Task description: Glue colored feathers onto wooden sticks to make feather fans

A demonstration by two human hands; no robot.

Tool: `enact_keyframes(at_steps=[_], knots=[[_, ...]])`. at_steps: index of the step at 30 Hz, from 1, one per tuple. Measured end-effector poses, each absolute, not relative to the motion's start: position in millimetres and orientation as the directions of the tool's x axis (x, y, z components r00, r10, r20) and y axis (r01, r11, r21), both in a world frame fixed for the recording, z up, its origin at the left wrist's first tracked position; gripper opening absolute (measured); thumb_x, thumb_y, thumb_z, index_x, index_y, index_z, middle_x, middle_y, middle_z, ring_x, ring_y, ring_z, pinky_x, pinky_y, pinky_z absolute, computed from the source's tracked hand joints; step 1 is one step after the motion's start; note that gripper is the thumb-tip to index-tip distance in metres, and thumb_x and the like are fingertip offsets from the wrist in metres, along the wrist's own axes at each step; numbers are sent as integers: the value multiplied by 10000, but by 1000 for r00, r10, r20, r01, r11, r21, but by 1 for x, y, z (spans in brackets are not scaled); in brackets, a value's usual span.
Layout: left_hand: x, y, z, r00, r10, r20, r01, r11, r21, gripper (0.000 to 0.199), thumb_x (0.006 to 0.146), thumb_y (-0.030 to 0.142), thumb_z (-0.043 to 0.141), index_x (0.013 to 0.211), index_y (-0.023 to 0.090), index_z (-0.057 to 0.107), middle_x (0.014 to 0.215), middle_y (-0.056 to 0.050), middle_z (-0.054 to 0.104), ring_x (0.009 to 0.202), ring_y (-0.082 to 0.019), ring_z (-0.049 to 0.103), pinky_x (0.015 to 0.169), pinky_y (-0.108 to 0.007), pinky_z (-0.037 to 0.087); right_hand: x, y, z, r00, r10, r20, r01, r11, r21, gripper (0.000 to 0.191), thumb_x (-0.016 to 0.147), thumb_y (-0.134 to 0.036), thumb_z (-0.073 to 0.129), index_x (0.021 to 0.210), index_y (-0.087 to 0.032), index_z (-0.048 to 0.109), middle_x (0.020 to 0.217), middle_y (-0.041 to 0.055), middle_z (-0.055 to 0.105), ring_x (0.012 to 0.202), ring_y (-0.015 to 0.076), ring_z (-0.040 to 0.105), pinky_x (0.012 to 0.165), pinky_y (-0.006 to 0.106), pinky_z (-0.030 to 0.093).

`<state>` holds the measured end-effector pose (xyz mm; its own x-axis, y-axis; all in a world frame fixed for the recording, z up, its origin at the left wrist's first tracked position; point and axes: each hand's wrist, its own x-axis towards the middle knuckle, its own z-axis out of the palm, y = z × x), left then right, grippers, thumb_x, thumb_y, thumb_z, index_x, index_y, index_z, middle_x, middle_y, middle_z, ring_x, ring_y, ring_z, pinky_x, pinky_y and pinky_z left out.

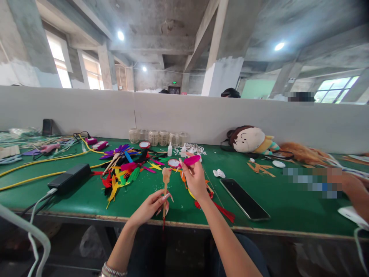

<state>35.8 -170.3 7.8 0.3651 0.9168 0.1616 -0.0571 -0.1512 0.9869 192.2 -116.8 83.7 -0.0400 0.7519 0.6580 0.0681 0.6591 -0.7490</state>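
My left hand point(154, 206) is closed around a wooden stick point(166, 177) held upright at the table's front edge, its top end thicker and pale; a thin red strand hangs below. Pinched in my right hand point(195, 181) is a magenta feather point(190, 160), its quill end pointing towards the stick's top, apart from it as far as I can see. Behind the stick lies a round red-rimmed lid point(173, 163). Loose coloured feathers point(113, 186) spread to the left, beside a stick with purple feathers point(117, 153). More orange and red feathers point(225, 212) lie partly hidden under my right arm.
Small white bottles point(170, 150) and several glass jars point(154, 137) stand at the back. A black phone point(245, 200), a plush doll point(249, 140) and white earbuds point(219, 173) are to the right. A black power adapter point(73, 178) sits left. Another person's arm point(357, 192) reaches in.
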Motion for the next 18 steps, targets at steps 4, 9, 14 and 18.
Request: enact_keyframes(at_steps=[4, 9, 14, 18], knots=[[36, -171, 8, 359, 921, 154, -62, -141, 988, 376, 792, 501, 458, 891, 144, 519, 577, 30, 530, 436, -42, 363, 393, -180, 215, 192, -117, 84, -41, 752, 658, 80, 659, -748, 408, 784, -349, 533, 1163, -232, 436, 777, 8, 586, 697, 139, 589, 622, 263, 478], [36, -171, 10, 356, 920, 161, -61, -149, 987, 368, 793, 498, 460, 868, 141, 510, 589, 30, 526, 440, -37, 350, 398, -180, 215, 192, -116, 83, -42, 757, 652, 96, 653, -751, 388, 785, -342, 533, 1146, -230, 447, 755, -7, 568, 668, 123, 574, 607, 245, 463], [37, -171, 10, 356, 921, 155, -60, -143, 988, 372, 788, 505, 464, 864, 143, 501, 577, 35, 517, 432, -37, 338, 395, -180, 206, 191, -116, 83, -45, 763, 645, 40, 646, -762, 354, 774, -363, 542, 1094, -230, 468, 766, -8, 563, 664, 115, 554, 617, 246, 457], [37, -171, 9, 361, 919, 158, -51, -150, 987, 367, 794, 504, 452, 866, 147, 501, 576, 34, 520, 429, -38, 344, 395, -179, 209, 191, -114, 80, -77, 779, 623, 41, 626, -778, 225, 771, -423, 521, 848, -212, 535, 688, -23, 519, 611, 100, 501, 590, 232, 428]])
